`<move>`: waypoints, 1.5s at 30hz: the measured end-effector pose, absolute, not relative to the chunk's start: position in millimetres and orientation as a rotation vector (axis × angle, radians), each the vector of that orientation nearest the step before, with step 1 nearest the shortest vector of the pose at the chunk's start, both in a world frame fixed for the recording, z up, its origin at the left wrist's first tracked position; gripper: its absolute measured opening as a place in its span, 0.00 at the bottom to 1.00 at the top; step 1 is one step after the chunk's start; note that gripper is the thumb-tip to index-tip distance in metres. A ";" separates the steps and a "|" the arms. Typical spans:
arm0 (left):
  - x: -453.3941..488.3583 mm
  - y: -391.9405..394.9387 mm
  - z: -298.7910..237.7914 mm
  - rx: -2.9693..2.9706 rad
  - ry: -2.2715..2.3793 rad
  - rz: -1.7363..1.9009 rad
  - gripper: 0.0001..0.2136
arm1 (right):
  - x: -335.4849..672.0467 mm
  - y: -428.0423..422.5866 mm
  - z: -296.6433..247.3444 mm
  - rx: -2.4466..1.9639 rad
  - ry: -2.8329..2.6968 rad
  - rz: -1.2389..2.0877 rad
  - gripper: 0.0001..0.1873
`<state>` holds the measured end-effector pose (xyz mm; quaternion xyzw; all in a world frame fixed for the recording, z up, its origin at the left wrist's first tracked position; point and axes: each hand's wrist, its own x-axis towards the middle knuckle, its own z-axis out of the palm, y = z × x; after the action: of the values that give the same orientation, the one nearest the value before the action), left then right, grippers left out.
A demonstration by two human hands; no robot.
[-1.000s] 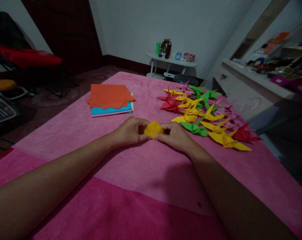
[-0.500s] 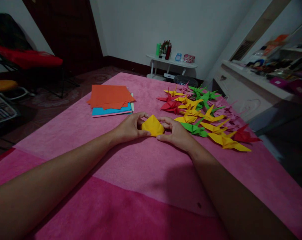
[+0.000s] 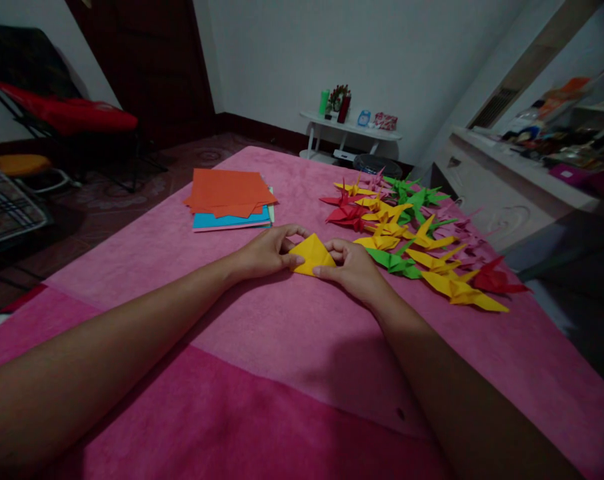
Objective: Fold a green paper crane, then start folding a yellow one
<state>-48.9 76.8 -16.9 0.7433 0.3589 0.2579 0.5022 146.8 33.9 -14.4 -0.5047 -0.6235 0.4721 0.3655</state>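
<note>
A folded piece of yellow origami paper (image 3: 313,253) is held low over the pink cloth, its pointed top facing away from me. My left hand (image 3: 269,253) grips its left side, the thumb lying on the front face and the fingers behind. On the other side my right hand (image 3: 355,267) pinches the lower right corner, thumb in front and fingers partly hidden behind the paper. Just right of my right hand lie folded paper cranes, among them a green crane (image 3: 395,262) and a yellow crane (image 3: 459,291).
A stack of orange paper sheets (image 3: 227,190) rests on blue sheets (image 3: 229,220) at the far left of the pink cloth (image 3: 262,333). More cranes, such as a red crane (image 3: 347,215), crowd the right side. Beyond stand a white shelf (image 3: 352,129) and a red chair (image 3: 77,117).
The yellow paper now looks flatter and more triangular, with a wider front face. My left thumb has moved up onto it. The whole view has shifted slightly, so things sit further right.
</note>
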 end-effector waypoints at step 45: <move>-53.8 63.9 -15.3 2.799 0.787 1.040 0.05 | 149.1 22.8 -11.8 -1.133 -2.224 -0.012 0.03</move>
<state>-53.8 63.9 -15.3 0.9061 0.2548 0.3366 0.0269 149.1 22.8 -11.8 -0.4303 -0.8451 -0.0045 0.3172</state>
